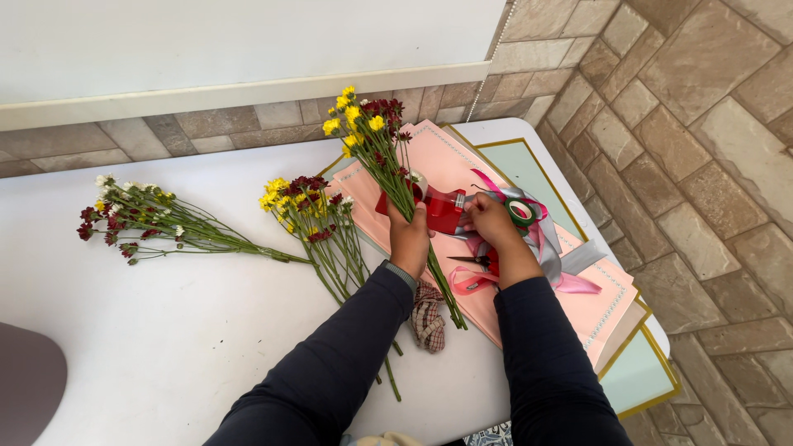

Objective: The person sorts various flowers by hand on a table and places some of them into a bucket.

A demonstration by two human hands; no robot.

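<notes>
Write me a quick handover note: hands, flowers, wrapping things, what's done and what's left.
Left hand grips an upright bunch of flowers by the stems. Right hand holds a red tape dispenser against them. Pink wrapping paper, ribbons and scissors lie under the hands. Two more bunches lie loose on the white table. Done: one bunch gathered. Left: binding unconfirmed, nothing wrapped.

Bright, even daylight lit the scene, leaving the white table (pixel 165 330) nearly overexposed. Shadows beneath the flower bunches (pixel 149 219) were faint and soft. Focus was sharp throughout; wide-angle distortion bent the edges.
</notes>
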